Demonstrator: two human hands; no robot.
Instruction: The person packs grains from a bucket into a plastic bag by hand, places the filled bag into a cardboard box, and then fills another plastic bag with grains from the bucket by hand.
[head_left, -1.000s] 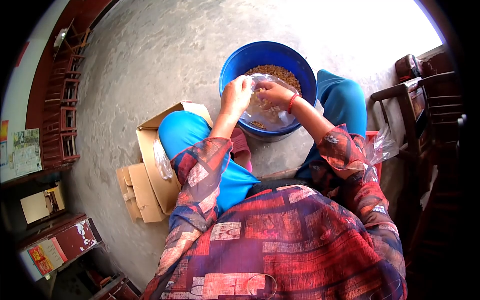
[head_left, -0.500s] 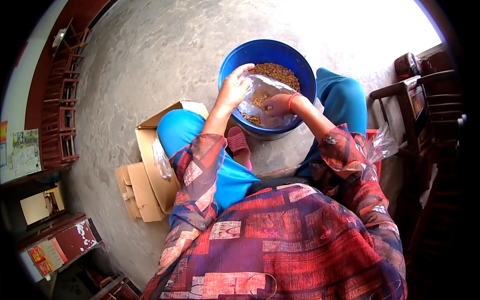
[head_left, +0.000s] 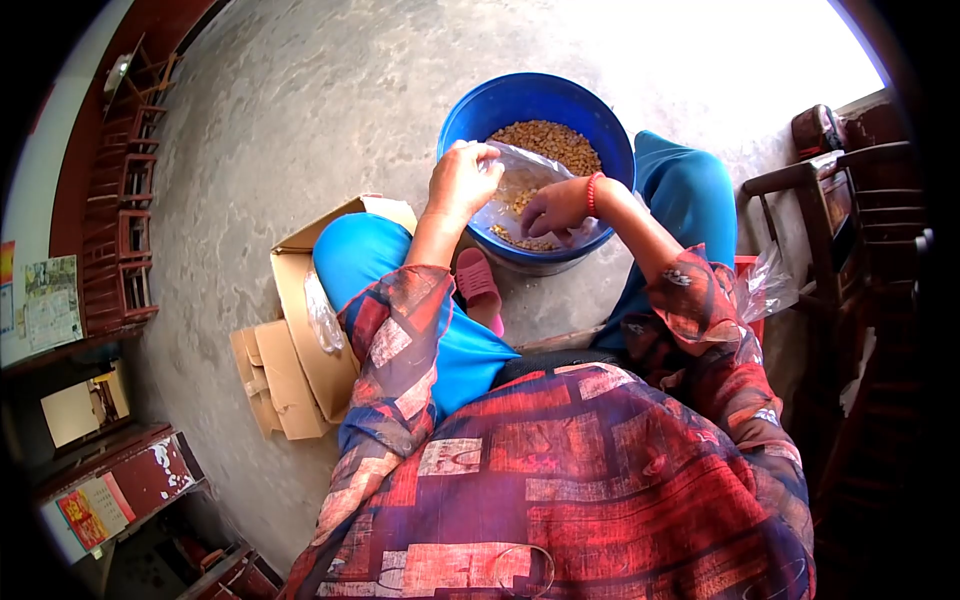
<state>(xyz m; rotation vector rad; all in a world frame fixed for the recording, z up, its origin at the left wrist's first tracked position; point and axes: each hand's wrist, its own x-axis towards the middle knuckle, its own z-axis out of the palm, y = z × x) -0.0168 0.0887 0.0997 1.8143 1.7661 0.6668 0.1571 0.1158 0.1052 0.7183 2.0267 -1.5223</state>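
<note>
My left hand (head_left: 465,183) is closed on the rim of a clear plastic bag (head_left: 508,178), pinching it at the left side of a blue bucket (head_left: 467,108). Yellow-brown kernels (head_left: 548,140), which look like dried corn, lie in the bucket, and some show in and through the bag. My right hand (head_left: 558,208), with a red beaded bracelet (head_left: 594,194) at the wrist, hangs over the bag's mouth. Its fingers are bent downward and somewhat apart, with nothing visible in them. The bag's lower part is partly hidden by this hand.
The bucket stands on the concrete floor (head_left: 320,110) between my knees. An opened cardboard box (head_left: 300,345) with clear plastic on it is by my left knee. Another plastic bag (head_left: 768,285) hangs over something red on the right, near a dark wooden chair (head_left: 790,182). Wooden chairs line the left wall.
My right hand has lifted slightly, and its fingers have loosened and point downward. My left hand has moved slightly down and left, its fingers now folded closer on the bag's rim.
</note>
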